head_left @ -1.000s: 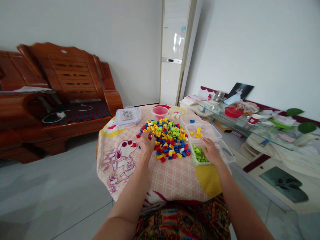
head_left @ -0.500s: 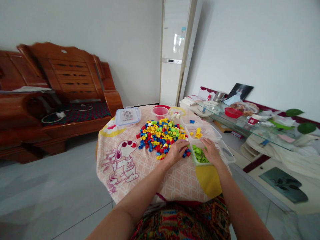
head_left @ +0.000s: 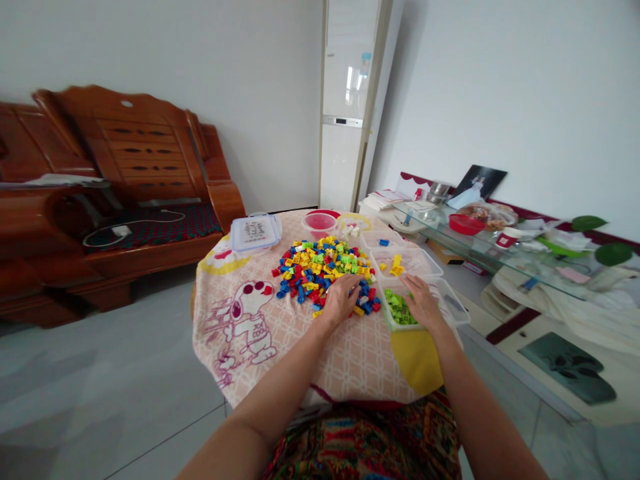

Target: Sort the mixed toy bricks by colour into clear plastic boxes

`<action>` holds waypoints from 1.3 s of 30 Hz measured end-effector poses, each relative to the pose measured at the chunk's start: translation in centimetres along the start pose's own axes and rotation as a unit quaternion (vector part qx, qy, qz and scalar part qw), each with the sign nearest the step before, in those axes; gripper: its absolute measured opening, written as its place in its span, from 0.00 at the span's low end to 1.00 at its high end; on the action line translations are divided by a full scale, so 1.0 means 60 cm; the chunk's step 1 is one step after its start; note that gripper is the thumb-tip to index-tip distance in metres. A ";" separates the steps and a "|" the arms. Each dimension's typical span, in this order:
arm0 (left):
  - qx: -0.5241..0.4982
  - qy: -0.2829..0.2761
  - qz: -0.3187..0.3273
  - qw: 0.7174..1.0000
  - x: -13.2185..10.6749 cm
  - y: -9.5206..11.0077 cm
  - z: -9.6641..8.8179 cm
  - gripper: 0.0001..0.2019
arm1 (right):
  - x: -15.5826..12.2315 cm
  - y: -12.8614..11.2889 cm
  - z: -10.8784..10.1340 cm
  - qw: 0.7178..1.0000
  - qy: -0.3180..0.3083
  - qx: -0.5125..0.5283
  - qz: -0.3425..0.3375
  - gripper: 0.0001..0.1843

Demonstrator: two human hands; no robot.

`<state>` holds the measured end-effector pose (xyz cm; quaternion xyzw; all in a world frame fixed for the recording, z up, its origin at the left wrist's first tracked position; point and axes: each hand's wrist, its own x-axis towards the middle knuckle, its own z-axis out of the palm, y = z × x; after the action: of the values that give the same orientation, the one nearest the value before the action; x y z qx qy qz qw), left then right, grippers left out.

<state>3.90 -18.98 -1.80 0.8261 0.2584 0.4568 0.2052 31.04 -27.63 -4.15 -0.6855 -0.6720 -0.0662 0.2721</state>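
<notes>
A heap of small toy building bricks (head_left: 310,270) in red, yellow, blue and green lies in the middle of the table. My left hand (head_left: 341,298) rests over its near right side, fingers apart and reaching among the bricks, with no brick visible in it. To the right, a clear plastic box (head_left: 404,327) holds light green bricks (head_left: 399,309). My right hand (head_left: 423,304) leans over that box's right side, its fingers spread above the green bricks. Just behind it, another clear box (head_left: 427,264) contains a few yellow bricks (head_left: 397,266).
A further clear box (head_left: 371,240) has a blue brick in it. At the back stand a pink bowl (head_left: 320,223) and a lidded container (head_left: 255,233). A patterned cloth (head_left: 300,360) covers the round table. A glass shelf (head_left: 480,243) runs along the right, a wooden sofa (head_left: 145,160) along the left.
My left hand has moved left, away from the green-brick box's edge and onto the heap, uncovering bricks at its right side. My right hand has stayed nearly still.
</notes>
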 end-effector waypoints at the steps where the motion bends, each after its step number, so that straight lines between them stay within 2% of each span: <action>1: 0.018 0.020 -0.028 0.999 0.002 -0.006 -0.013 0.14 | 0.000 0.000 0.000 1.000 0.000 -0.001 0.001 0.32; 4: 0.093 0.065 -0.130 0.985 0.006 -0.025 -0.057 0.12 | 0.000 0.000 0.000 1.000 0.000 -0.004 0.000 0.32; 6: 0.157 0.076 -0.217 0.960 0.005 -0.039 -0.088 0.11 | 0.000 0.001 0.000 1.000 -0.002 -0.005 0.001 0.32; 9: 0.237 0.037 -0.330 0.913 -0.001 -0.058 -0.124 0.09 | 0.000 0.003 -0.001 1.000 -0.006 -0.005 0.001 0.32; 11: 0.266 -0.003 -0.371 0.890 -0.004 -0.067 -0.137 0.10 | 0.000 0.004 0.000 1.000 -0.003 -0.005 -0.001 0.32; 13: 0.275 -0.033 -0.382 0.882 -0.007 -0.072 -0.140 0.11 | -0.001 0.005 0.002 1.000 0.002 -0.004 -0.003 0.31; 16: 0.271 -0.054 -0.374 0.885 -0.007 -0.073 -0.137 0.13 | -0.001 0.005 0.003 1.000 0.008 -0.001 -0.007 0.31; 22: 0.252 -0.062 -0.372 0.891 -0.006 -0.074 -0.134 0.10 | 0.000 0.005 0.002 1.000 0.004 -0.003 -0.009 0.31; 26: 0.242 -0.065 -0.381 0.890 -0.003 -0.073 -0.137 0.12 | -0.001 0.005 0.004 1.000 0.013 -0.005 -0.011 0.31; 32: 0.247 -0.097 -0.381 0.886 0.000 -0.068 -0.135 0.10 | -0.001 0.006 0.005 1.000 0.010 -0.007 -0.012 0.31; 35: 0.257 -0.092 -0.373 0.887 0.000 -0.066 -0.132 0.09 | 0.000 0.007 0.004 1.000 0.008 -0.007 -0.012 0.31; 39: 0.226 -0.073 -0.355 0.904 -0.003 -0.073 -0.127 0.09 | 0.000 0.008 0.004 1.000 0.007 -0.003 -0.008 0.32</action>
<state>-3.82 -14.89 -0.62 0.7352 0.6151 0.2214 0.1796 31.41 -27.52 -4.46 -0.6804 -0.6753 -0.0750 0.2746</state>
